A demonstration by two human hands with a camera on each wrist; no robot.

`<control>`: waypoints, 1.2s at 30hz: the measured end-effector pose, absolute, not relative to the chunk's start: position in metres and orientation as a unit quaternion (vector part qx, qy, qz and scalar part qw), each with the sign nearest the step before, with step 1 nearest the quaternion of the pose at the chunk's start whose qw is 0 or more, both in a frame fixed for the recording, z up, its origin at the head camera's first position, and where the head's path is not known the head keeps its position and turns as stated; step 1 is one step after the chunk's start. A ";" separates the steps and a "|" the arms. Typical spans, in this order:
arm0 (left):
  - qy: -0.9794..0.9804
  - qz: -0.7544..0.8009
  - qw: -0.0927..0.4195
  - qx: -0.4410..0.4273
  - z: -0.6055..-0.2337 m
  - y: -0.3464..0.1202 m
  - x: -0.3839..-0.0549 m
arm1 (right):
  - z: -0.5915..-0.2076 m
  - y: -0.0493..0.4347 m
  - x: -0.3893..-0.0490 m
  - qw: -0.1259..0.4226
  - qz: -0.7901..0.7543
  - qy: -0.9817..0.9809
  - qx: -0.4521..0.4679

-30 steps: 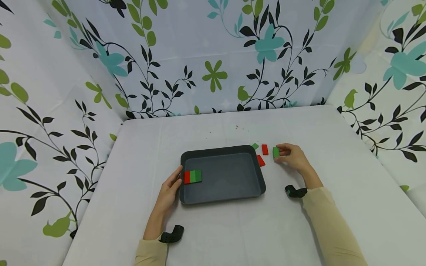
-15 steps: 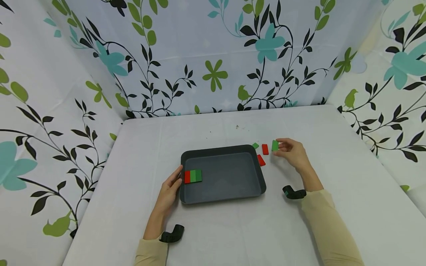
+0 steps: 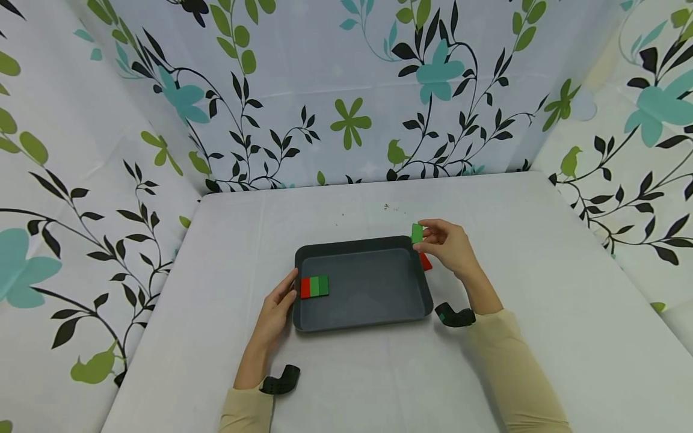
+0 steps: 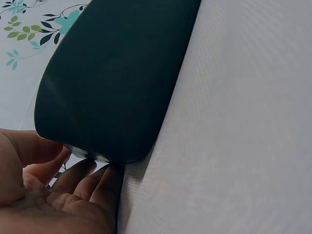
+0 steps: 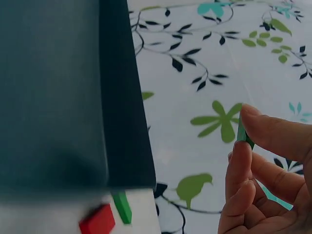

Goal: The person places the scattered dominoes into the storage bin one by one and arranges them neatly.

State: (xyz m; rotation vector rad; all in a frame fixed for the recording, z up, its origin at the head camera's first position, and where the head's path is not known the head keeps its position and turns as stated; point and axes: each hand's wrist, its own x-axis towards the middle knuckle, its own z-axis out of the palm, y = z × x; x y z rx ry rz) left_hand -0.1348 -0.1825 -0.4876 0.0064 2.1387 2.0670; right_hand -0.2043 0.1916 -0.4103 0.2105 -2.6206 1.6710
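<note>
A dark grey baking tray (image 3: 368, 288) lies on the white table. My left hand (image 3: 271, 322) holds its left end, thumb and fingers at the wall (image 4: 102, 73). Inside, against the left side, a red block (image 3: 305, 288), a light green block (image 3: 314, 287) and a darker green block (image 3: 323, 285) stand in a row. Above the tray's far right corner, my right hand (image 3: 452, 246) pinches a green block (image 3: 417, 233) between thumb and fingertips. Beyond the tray's right wall lies a red block (image 3: 425, 261), partly covered by the hand.
In the right wrist view, a red block (image 5: 97, 222) and a green block (image 5: 123, 208) lie on the table close to the tray. Leaf-patterned cloth (image 3: 349, 120) hangs behind the table (image 3: 238, 240). Black wrist cameras (image 3: 281, 380) are worn on both arms.
My right hand has lifted the green block and carried it left, to the tray's far right corner, now covering loose blocks there. My left hand and the tray have stayed put.
</note>
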 end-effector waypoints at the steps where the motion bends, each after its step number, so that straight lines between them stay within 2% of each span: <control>1: 0.716 0.693 0.083 0.001 -0.488 -0.182 -0.135 | -0.410 0.186 -0.204 0.013 0.540 -0.838 0.075; 9: 0.717 0.692 0.082 0.004 -0.488 -0.183 -0.135 | -0.413 0.141 -0.202 -0.005 0.555 -0.823 0.119; 15: 0.717 0.692 0.084 0.000 -0.488 -0.183 -0.135 | -0.423 0.111 -0.202 -0.029 0.540 -0.832 0.122; 25: 0.717 0.692 0.083 0.004 -0.488 -0.184 -0.135 | -0.441 0.069 -0.197 -0.037 0.492 -0.859 0.140; 36: 0.720 0.689 0.085 -0.007 -0.487 -0.183 -0.135 | -0.459 0.040 -0.191 -0.074 0.458 -0.875 0.138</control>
